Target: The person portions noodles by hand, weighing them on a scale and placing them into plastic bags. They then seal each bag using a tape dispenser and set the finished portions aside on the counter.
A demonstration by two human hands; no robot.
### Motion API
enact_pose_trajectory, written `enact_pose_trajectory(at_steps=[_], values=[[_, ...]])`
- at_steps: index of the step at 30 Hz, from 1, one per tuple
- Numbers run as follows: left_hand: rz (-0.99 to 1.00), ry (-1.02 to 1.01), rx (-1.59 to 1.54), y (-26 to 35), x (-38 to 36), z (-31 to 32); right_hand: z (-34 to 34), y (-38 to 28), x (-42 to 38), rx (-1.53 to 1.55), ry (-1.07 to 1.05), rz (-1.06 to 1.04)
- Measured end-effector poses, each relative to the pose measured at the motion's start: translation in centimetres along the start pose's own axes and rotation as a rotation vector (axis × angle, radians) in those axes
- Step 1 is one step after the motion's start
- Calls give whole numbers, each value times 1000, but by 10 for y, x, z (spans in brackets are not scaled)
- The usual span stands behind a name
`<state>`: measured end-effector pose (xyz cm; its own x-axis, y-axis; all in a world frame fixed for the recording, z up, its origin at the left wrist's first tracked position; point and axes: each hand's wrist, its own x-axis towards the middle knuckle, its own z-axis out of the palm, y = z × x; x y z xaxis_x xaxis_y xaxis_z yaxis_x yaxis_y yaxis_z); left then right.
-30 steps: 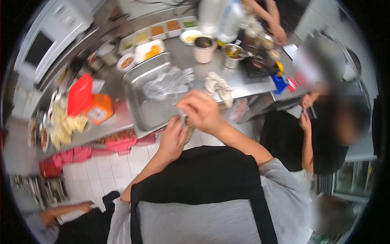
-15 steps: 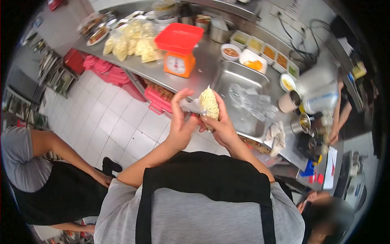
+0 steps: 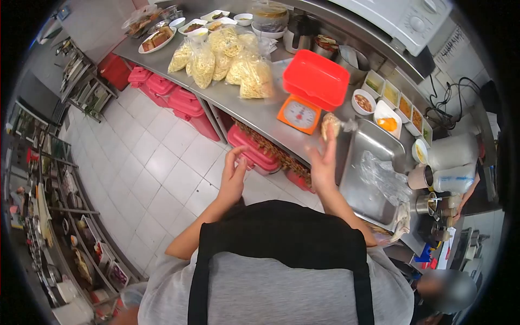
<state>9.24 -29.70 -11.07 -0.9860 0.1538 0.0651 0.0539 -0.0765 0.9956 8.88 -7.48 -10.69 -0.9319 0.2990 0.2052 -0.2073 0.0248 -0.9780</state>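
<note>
My left hand (image 3: 233, 176) is raised over the floor in front of my apron, its fingers loosely bent and apart, holding nothing. My right hand (image 3: 324, 165) reaches forward at the counter's front edge with fingers spread. Right at its fingertips is a small bag of noodles (image 3: 329, 127), slightly blurred, with its clear plastic end pointing right. Just left of that bag stands an orange kitchen scale (image 3: 300, 115) with a white dial and a red tray (image 3: 316, 78) on top. Several clear bags of yellow noodles (image 3: 255, 78) lie farther left on the steel counter.
Right of my right hand, a steel basin (image 3: 362, 187) holds crumpled clear plastic (image 3: 383, 176). Behind it stand a bowl of reddish food (image 3: 363, 102), a white dish with orange food (image 3: 387, 123) and several seasoning containers (image 3: 405, 105). Pink lidded bins (image 3: 253, 149) sit below the counter. Another person is at right.
The noodle bag has left my hands' hold and is now beyond my right fingertips by the scale. My hands have moved apart. The view has turned, and the person at left is mostly out of view.
</note>
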Motion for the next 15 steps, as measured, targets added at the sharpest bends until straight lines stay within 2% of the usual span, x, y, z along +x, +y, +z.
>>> enact_pose_trajectory(at_steps=[2, 5, 8, 10, 13, 15], values=[[-58, -42, 41, -11, 19, -35, 36, 13, 3, 26, -176, -14], [-93, -81, 119, -6, 43, -77, 88, 15, 32, -429, -434, -151], [-60, -99, 160, 2, 67, -113, 125, 37, 101, -836, -292, -400], [-53, -95, 172, 3, 82, -133, 135, 58, 158, -878, 8, -309], [-85, -57, 177, 1, 103, -154, 151, 29, 185, -1096, 117, -31], [-73, -32, 157, 3, 121, -163, 155, 36, 193, -1159, 32, 63]])
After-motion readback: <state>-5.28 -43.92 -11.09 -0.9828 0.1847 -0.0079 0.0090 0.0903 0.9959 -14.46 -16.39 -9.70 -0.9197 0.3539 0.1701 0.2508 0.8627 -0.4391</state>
